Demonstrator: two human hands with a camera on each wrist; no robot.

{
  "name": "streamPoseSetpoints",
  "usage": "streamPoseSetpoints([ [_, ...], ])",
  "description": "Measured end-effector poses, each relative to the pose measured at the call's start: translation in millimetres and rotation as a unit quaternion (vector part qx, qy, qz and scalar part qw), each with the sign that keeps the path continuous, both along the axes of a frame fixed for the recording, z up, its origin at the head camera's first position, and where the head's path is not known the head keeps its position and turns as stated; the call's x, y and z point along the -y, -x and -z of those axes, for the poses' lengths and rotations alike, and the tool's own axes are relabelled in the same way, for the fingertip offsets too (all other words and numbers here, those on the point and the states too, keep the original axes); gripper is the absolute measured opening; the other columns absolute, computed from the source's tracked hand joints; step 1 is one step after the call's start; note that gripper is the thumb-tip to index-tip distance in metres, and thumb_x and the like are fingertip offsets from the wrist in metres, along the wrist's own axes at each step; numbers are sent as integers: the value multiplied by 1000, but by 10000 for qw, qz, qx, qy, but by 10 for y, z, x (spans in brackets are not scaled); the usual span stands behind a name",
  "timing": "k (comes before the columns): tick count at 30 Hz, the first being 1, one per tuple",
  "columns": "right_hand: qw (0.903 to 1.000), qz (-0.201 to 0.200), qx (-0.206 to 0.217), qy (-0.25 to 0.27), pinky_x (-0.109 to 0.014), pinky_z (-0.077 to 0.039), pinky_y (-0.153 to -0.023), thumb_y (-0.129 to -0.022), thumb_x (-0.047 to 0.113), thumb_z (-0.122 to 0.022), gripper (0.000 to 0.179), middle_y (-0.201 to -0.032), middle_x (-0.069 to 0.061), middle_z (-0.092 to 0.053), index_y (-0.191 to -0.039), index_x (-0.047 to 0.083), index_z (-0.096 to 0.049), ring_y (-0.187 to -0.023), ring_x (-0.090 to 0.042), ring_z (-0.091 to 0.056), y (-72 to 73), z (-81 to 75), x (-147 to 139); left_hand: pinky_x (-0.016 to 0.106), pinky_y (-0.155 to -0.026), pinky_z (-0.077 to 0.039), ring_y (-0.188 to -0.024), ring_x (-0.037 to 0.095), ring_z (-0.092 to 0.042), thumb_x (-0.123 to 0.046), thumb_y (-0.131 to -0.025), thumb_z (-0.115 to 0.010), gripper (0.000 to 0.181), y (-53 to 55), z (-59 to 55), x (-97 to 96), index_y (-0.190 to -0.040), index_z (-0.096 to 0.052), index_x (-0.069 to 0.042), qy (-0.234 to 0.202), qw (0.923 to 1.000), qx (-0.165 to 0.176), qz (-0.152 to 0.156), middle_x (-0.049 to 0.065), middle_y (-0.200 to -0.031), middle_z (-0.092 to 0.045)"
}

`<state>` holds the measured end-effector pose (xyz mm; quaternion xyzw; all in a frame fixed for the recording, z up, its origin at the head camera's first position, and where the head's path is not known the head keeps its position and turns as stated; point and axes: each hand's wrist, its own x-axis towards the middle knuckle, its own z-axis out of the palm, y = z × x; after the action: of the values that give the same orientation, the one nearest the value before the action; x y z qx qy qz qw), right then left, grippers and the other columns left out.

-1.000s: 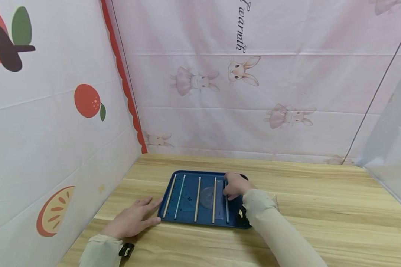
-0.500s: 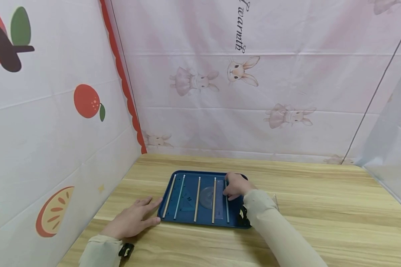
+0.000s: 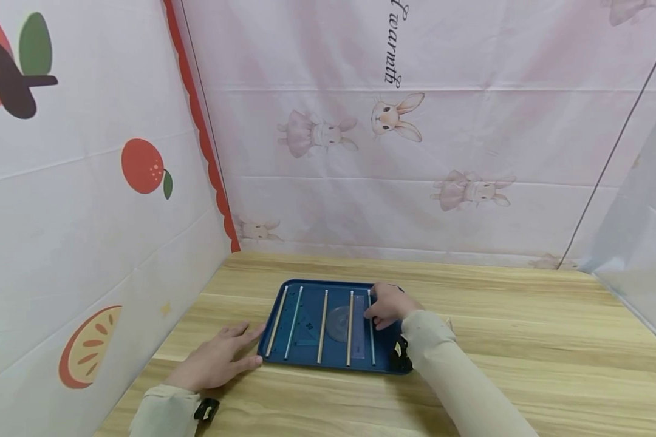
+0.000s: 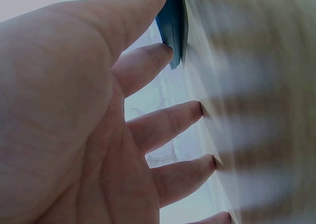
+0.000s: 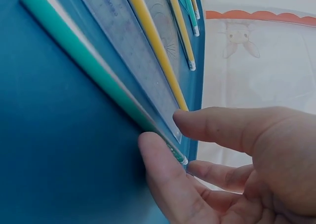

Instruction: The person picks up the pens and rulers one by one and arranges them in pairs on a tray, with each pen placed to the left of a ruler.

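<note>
A dark blue tray [image 3: 333,366] lies on the table. In it is a green pencil [image 5: 94,66], nearest the right side of the row. My right hand [image 3: 389,301] is over that pencil's eraser end; in the right wrist view the thumb and forefinger lie on either side of it, thumb apart from it. Just left of this pencil are a clear ruler [image 3: 359,334] and a yellow pencil [image 5: 155,46]. My left hand [image 3: 218,359] rests with spread fingers at the tray's left edge; in the left wrist view thumb and forefinger touch the tray wall.
A clear protractor [image 3: 337,325], a bluish set square [image 3: 306,331] and several more pencils lie in the tray, spaced roughly parallel. Part of a small clear object [image 3: 451,328] shows behind the right forearm. Printed cloth walls [image 3: 328,212] border the wooden table [image 3: 525,364].
My right hand has shifted slightly right, uncovering the eraser end of the rightmost green pencil. The left hand and tray stay where they were.
</note>
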<state>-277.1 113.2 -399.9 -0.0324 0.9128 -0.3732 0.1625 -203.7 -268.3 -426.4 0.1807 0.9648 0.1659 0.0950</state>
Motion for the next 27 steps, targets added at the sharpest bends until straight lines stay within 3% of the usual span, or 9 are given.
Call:
streamPoseSetpoints([
  [7,10000,27,-17,72,-31,-67,-69,-101,5,-73,67,-105,-19,-74,-158,-9,-41,-83,-23,-78,16,-5,-62,84,-111,-36,-148,69,-34,-53,-103,-67,75,6,-4,-4,-166,-43,-22,-14,10000,24,11,31,-169,-37],
  [27,9974,-154,-32,709,-38,-68,-78,-102,8,-71,66,-117,-28,-73,-157,-10,-38,-102,-36,-78,-63,-126,-315,84,-111,-37,-148,70,-34,-53,-104,-67,74,-4,10,5,-166,-44,-21,-43,10000,-54,71,31,-169,-37],
])
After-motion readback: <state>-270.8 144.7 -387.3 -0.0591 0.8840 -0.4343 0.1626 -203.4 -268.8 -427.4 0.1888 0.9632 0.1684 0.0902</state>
